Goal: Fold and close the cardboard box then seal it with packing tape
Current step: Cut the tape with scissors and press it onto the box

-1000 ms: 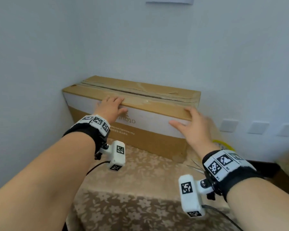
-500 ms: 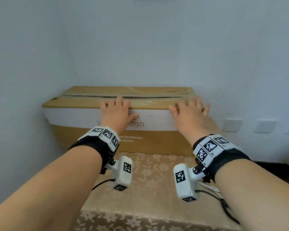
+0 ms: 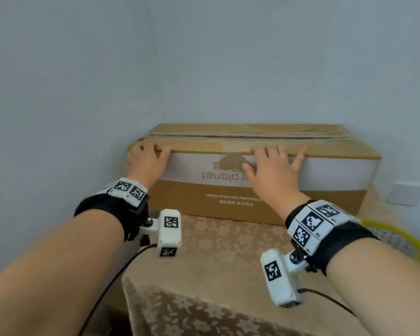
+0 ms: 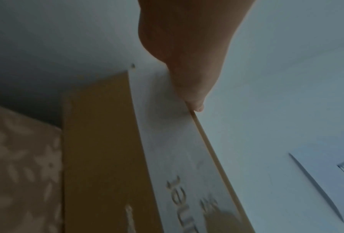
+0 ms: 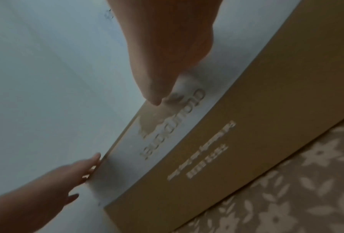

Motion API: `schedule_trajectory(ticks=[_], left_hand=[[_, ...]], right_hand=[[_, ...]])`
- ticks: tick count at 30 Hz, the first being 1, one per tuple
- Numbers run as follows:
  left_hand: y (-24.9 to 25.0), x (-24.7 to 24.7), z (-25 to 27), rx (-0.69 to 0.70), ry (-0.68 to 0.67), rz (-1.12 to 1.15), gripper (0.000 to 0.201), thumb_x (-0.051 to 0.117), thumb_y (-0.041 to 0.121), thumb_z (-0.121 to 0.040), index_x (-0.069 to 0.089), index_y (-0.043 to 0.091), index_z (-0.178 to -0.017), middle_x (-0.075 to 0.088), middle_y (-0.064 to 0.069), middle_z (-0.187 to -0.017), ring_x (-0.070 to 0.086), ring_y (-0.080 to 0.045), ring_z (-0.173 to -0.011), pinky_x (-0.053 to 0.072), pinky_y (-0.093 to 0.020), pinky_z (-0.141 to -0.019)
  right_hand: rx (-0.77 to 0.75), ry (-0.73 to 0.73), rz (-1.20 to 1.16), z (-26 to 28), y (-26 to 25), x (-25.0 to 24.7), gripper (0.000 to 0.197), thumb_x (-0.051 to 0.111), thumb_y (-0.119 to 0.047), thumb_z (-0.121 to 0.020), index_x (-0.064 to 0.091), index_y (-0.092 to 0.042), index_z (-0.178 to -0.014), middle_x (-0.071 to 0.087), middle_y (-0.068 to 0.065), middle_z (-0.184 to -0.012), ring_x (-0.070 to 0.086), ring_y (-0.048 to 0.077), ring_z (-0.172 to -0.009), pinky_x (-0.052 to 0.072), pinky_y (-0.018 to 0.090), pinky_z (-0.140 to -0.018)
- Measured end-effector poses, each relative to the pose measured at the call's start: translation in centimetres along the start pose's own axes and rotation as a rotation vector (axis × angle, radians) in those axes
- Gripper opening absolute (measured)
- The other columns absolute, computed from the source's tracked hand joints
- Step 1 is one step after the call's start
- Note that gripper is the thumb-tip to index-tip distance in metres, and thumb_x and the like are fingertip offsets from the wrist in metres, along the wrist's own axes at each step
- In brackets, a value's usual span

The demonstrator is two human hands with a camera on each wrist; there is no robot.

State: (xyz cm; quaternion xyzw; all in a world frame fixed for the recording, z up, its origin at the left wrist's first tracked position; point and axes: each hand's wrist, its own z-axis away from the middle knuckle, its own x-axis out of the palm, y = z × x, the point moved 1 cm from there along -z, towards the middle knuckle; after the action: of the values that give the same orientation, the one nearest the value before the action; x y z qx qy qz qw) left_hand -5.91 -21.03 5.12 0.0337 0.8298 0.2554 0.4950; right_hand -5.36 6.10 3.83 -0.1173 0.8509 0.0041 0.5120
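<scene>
Pale walls meet in a corner behind a desk (image 3: 228, 275) under a beige floral cloth; cardboard box (image 3: 289, 195) sits at its far edge, flaps down, seam along the top. Left hand (image 3: 147, 163) lies flat at the box's top-left front edge, fingers straight. Right hand (image 3: 274, 170) is spread wide, pressing the front face near the middle, fingertips on the rim. Yellow round object (image 3: 407, 241) lies at far right.

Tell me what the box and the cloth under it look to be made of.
Box: cardboard, matt brown, with a printed white band along the front; the creased flaps and the raw tan top edge in the wrist views point to it. A glossy strip along the top seam looks like old tape.
Cloth: seemingly woven fabric, beige with a paler flower pattern; it drapes over the table's edge.
</scene>
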Motion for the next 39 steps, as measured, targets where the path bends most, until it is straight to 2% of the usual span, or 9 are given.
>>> schedule_trajectory(ticks=[7, 12, 17, 22, 25, 29, 33, 37, 39], left_hand=[[-6.4, -0.5, -0.9, -0.180, -0.135, 0.693, 0.083, 0.047, 0.056, -0.090, 0.005, 0.017, -0.151, 0.014, -0.006, -0.157, 0.020, -0.023, -0.143, 0.021, -0.044, -0.116], [-5.7, -1.1, -1.2, -0.330, -0.102, 0.868, 0.067, 0.040, 0.061, -0.091, 0.037, 0.013, -0.137, 0.042, 0.002, -0.129, 0.041, -0.019, -0.116, 0.032, -0.035, -0.096], [-5.6, -2.4, 0.7, -0.365, 0.023, 0.842, 0.040, 0.049, 0.049, -0.092, 0.042, 0.011, -0.100, 0.048, -0.005, -0.098, 0.045, -0.022, -0.093, 0.036, -0.034, -0.080], [-4.6, -4.2, 4.3, -0.418, 0.109, 0.854, 0.018, 0.047, 0.020, -0.093, 0.033, 0.010, -0.099, 0.037, 0.001, -0.079, 0.042, -0.021, -0.085, 0.033, -0.031, -0.074], [-4.0, -5.2, 7.3, -0.367, 0.047, 0.805, 0.022, 0.043, 0.018, -0.096, 0.038, 0.010, -0.115, 0.049, -0.003, -0.098, 0.047, -0.025, -0.099, 0.038, -0.032, -0.082], [-1.6, -5.9, 11.7, -0.262, -0.091, 0.762, 0.046, 0.043, 0.022, -0.098, 0.028, 0.009, -0.140, 0.047, -0.011, -0.130, 0.050, -0.024, -0.112, 0.041, -0.035, -0.095], [0.3, -6.9, 14.3, -0.216, -0.163, 0.747, 0.042, 0.048, 0.024, -0.093, 0.035, 0.017, -0.132, 0.055, -0.004, -0.105, 0.057, -0.016, -0.083, 0.049, -0.032, -0.070], [1.1, -8.8, 13.7, -0.026, -0.120, 0.511, 0.025, 0.053, 0.042, -0.090, 0.050, 0.017, -0.093, 0.059, 0.000, -0.088, 0.056, -0.017, -0.078, 0.049, -0.032, -0.070], [1.2, -9.8, 11.8, 0.058, -0.042, 0.454, 0.035, 0.056, 0.046, -0.088, 0.049, 0.016, -0.105, 0.050, -0.002, -0.107, 0.051, -0.018, -0.096, 0.045, -0.031, -0.084]], right_hand=[[0.064, 0.040, -0.181, -1.2, -6.7, 1.2, 0.041, 0.036, -0.046, -0.097, 0.047, -0.027, -0.131, 0.039, 0.006, -0.146, 0.022, 0.025, -0.142, -0.004, 0.062, -0.113], [0.271, -0.059, -0.390, 0.1, -6.5, 1.4, 0.050, 0.036, -0.055, -0.095, 0.040, -0.029, -0.137, 0.011, 0.010, -0.157, -0.016, 0.035, -0.143, 0.010, 0.073, -0.106], [0.167, 0.018, -0.431, 0.8, -6.9, 0.0, 0.053, 0.041, -0.057, -0.092, 0.051, -0.017, -0.125, 0.038, 0.011, -0.140, 0.015, 0.033, -0.137, 0.024, 0.050, -0.111], [0.107, -0.049, -0.504, 3.5, -7.2, -1.7, 0.044, 0.043, -0.050, -0.094, 0.055, -0.013, -0.115, 0.042, 0.009, -0.130, 0.029, 0.029, -0.127, 0.031, 0.042, -0.104], [0.033, -0.082, -0.640, 5.6, -8.0, -2.9, 0.032, 0.050, -0.035, -0.096, 0.055, -0.013, -0.119, 0.036, 0.008, -0.136, 0.030, 0.027, -0.131, 0.029, 0.036, -0.105], [0.434, 0.207, -0.859, 9.1, -8.1, -3.9, 0.058, 0.067, -0.026, -0.086, 0.037, -0.010, -0.133, 0.024, 0.015, -0.141, 0.035, 0.027, -0.125, 0.037, 0.027, -0.093], [0.851, -0.035, -1.293, 11.4, -8.0, -3.8, 0.108, 0.071, -0.048, -0.078, -0.005, -0.022, -0.150, 0.017, 0.013, -0.154, 0.038, 0.035, -0.130, 0.042, 0.043, -0.096], [0.963, -0.088, -1.387, 11.1, -7.2, -3.8, 0.122, 0.072, -0.053, -0.075, -0.020, -0.022, -0.148, 0.011, 0.011, -0.158, 0.029, 0.036, -0.138, 0.033, 0.056, -0.107], [0.952, -0.120, -1.365, 10.8, -6.7, -4.0, 0.123, 0.072, -0.051, -0.076, -0.022, -0.018, -0.148, 0.006, 0.010, -0.159, 0.024, 0.035, -0.141, 0.029, 0.054, -0.108]])
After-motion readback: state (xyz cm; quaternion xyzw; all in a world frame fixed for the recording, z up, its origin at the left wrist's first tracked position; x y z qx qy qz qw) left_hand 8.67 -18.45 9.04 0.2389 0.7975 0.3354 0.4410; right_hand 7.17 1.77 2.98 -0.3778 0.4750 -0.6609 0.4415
